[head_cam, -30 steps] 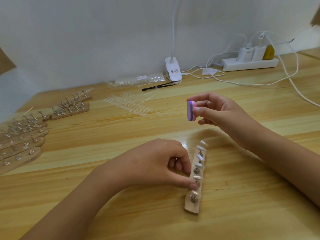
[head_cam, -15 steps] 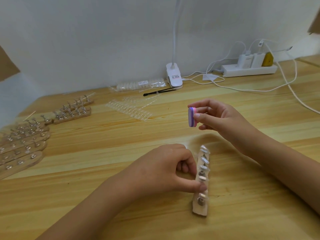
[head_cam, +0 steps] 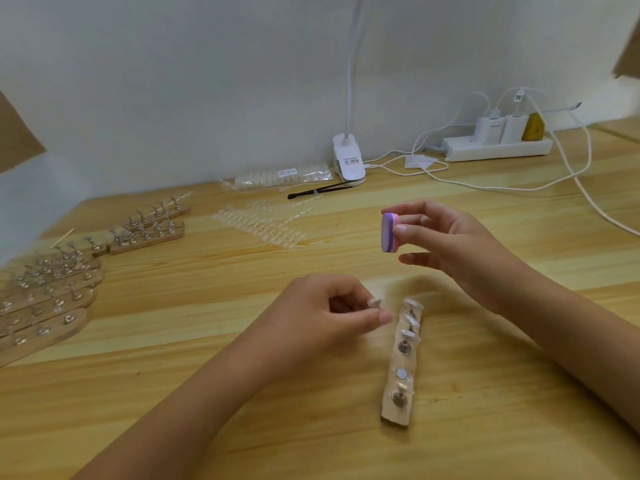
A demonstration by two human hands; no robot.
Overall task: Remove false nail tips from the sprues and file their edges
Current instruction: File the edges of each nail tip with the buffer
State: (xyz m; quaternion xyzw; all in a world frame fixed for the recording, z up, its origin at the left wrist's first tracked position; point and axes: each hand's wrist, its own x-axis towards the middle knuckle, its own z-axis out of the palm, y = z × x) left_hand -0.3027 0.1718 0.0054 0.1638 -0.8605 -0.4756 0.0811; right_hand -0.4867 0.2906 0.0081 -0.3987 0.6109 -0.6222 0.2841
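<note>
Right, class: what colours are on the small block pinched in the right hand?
The block is layered purple and pink, best seen in the head view.

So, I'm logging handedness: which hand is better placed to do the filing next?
Right. The right hand pinches the file block; the left hand pinches the nail tip close by.

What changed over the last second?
The left hand lifted a clear nail tip on its metal peg off the narrow wooden holder strip, moving up and left; a bare round magnet now shows there. The right hand still holds the pink-and-purple buffer block raised; strip unmoved.
</note>
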